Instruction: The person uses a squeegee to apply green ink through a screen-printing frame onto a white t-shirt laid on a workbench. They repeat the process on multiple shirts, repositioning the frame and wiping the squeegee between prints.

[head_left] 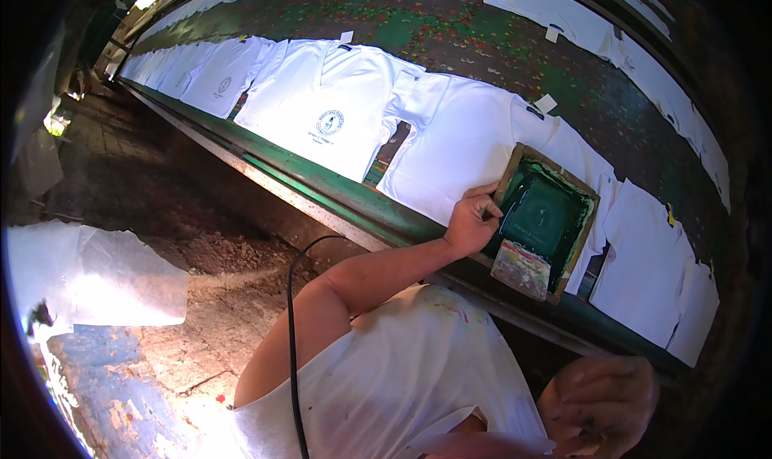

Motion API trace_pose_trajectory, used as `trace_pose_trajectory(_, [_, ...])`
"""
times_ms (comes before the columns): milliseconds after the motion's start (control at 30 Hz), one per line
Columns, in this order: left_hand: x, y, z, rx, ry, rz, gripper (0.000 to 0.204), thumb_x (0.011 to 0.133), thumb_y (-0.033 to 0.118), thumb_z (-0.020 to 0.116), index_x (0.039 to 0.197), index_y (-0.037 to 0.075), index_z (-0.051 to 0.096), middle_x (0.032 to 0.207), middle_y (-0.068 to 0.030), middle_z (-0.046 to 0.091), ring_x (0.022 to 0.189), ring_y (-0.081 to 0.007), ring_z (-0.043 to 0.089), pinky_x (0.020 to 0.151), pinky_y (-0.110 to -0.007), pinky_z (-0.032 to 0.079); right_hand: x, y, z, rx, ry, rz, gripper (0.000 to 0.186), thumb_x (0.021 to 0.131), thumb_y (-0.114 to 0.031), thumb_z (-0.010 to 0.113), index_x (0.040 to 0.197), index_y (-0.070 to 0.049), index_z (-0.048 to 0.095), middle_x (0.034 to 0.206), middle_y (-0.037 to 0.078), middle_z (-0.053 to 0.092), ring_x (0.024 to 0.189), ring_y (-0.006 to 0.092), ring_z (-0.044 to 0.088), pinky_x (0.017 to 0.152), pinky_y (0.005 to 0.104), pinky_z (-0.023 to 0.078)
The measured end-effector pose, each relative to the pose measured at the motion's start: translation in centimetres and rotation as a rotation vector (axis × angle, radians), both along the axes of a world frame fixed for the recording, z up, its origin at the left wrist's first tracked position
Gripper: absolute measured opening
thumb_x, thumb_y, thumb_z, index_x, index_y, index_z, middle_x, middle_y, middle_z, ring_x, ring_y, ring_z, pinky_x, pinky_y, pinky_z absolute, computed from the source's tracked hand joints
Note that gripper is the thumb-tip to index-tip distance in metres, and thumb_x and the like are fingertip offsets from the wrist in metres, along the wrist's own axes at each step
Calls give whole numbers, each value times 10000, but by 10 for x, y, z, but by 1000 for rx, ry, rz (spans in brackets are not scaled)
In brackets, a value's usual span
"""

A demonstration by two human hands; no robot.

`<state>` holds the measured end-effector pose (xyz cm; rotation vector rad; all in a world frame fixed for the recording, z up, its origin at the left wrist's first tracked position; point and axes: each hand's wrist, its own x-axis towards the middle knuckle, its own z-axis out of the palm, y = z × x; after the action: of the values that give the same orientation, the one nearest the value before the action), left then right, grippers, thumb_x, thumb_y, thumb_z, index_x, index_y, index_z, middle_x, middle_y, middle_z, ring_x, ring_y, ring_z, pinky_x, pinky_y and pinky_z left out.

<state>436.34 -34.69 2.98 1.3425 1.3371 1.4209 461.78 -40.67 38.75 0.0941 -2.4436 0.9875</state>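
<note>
My left hand (473,220) is closed on the left side of a wooden screen-printing frame (588,232), its fingers at the rim. The frame lies over a white T-shirt (456,143) on the long table. Its green mesh (537,210) shows a faint round design with dark ink along the edges. A squeegee (523,268) with a paint-stained handle rests inside, at the near end. My right hand (601,399) is at the lower right near my body, away from the frame. Its fingers are curled, and whatever may be inside them is hidden.
A neighbouring T-shirt (318,105) bears a dark round print. More white shirts (647,262) line both sides of the paint-spotted table (450,37). A black cable (291,330) crosses in front of my left arm. Translucent sheeting (121,278) is at the left.
</note>
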Motion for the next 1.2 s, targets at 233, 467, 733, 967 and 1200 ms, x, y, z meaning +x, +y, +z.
trace_pose_trajectory(233, [-4, 11, -6, 64, 44, -4, 172, 800, -117, 755, 851, 47, 761, 1534, -259, 685, 1367, -342, 665, 956, -391, 610, 2, 12, -7, -105, -34, 90, 454, 1037, -431, 749, 1094, 16, 684, 1076, 184, 775, 861, 360, 763, 851, 535, 655])
trace_pose_trajectory(467, [-3, 9, -5, 10, -8, -25, 187, 808, -136, 732, 873, 36, 767, 1541, -260, 674, 1383, -344, 666, 982, -398, 605, -2, 10, -14, -38, -43, 156, 465, 967, -411, 781, 1055, 42, 720, 1061, 178, 779, 885, 361, 778, 862, 554, 650])
trace_pose_trajectory(733, [-6, 6, 3, -61, -80, -82, 205, 863, -142, 761, 964, 35, 768, 1603, -219, 612, 1428, -332, 635, 1108, -392, 544, -1, 11, -7, -181, 24, -29, 328, 953, -276, 824, 1076, 13, 731, 1043, 188, 789, 889, 365, 801, 865, 531, 657])
trace_pose_trajectory(967, [-4, 9, 6, -11, -40, -70, 203, 837, -134, 750, 971, 17, 776, 1573, -234, 616, 1437, -392, 609, 1093, -440, 577, -42, 18, -6, -60, -49, 110, 309, 937, -227, 844, 1083, 16, 721, 1024, 170, 787, 859, 360, 795, 808, 495, 661])
trace_pose_trajectory(1200, [-6, 8, 10, 33, 21, -35, 413, 844, -83, 790, 1239, 34, 776, 1574, -236, 608, 1475, -419, 570, 1173, -470, 531, -70, 8, 9, -238, -55, -71, 340, 933, -233, 854, 1114, 28, 732, 1022, 150, 791, 848, 337, 785, 797, 485, 658])
